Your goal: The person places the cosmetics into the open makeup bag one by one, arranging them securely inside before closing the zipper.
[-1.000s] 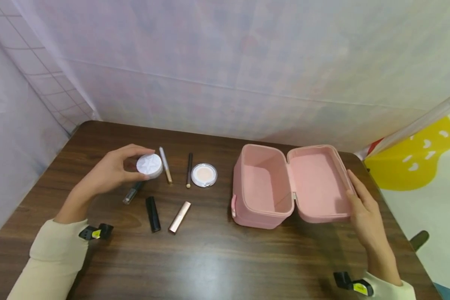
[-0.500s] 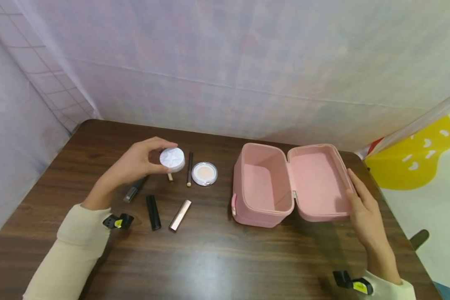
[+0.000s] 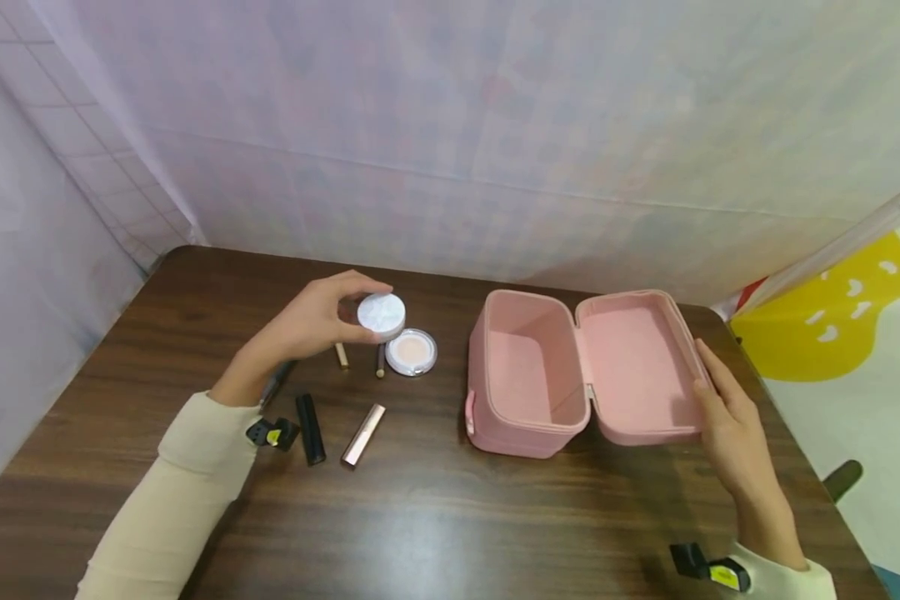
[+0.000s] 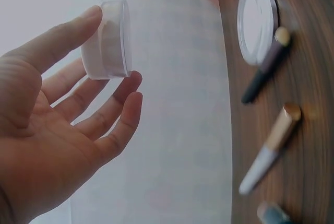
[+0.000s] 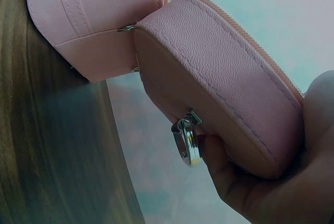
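Note:
Between thumb and fingers, my left hand point(image 3: 311, 321) pinches a round white cosmetic jar point(image 3: 381, 315) with a patterned lid. It is held above the table, overlapping the edge of a round compact point(image 3: 412, 352) in the head view. The left wrist view shows the jar's clear side point(image 4: 110, 41) tilted on edge. A pink makeup case point(image 3: 506, 437) stands opened on the right, its inside bare. My right hand point(image 3: 731, 429) grips the outer edge of the case's lid point(image 3: 641, 358), folded out to the right. A metal ring clip point(image 5: 187, 138) hangs from the lid beside my fingers.
On the brown table point(image 3: 435, 533) lie a black tube point(image 3: 311, 429), a rose-gold tube point(image 3: 363, 435) and a dark pencil point(image 4: 263, 70). A white-and-gold tube point(image 4: 271, 148) and a dark slim tube point(image 3: 276, 383) lie partly behind my left arm. A pale curtain point(image 3: 420, 167) hangs behind.
My left hand has carried the white jar rightward across the table, from beyond the white-and-gold tube to beside the compact. The right hand and the case have stayed in place.

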Available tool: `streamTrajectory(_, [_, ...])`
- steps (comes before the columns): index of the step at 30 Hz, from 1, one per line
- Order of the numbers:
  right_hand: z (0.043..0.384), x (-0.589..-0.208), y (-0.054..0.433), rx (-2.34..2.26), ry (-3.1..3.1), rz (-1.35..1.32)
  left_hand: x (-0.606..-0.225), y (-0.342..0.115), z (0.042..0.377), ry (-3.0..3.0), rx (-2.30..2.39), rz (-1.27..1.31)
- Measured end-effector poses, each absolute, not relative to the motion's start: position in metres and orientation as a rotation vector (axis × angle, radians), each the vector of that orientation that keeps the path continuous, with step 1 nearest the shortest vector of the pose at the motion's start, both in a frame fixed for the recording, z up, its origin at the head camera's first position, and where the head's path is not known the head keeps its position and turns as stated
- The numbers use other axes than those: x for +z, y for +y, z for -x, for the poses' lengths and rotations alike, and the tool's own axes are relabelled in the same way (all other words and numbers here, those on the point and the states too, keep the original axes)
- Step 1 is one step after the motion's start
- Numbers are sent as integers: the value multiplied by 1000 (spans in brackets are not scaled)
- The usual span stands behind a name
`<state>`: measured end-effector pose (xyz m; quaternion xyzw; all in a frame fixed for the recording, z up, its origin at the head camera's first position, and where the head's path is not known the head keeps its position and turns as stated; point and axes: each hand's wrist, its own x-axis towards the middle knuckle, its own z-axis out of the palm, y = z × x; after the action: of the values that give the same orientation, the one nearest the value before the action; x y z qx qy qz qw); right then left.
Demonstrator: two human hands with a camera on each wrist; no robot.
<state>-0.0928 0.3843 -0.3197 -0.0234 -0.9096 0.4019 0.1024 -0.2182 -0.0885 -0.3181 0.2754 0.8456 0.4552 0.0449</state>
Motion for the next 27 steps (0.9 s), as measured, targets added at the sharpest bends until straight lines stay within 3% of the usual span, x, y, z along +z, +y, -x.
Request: streamTrajectory(27, [93, -323, 382, 1207, -2693, 41, -315, -21, 229, 2573, 1289, -994])
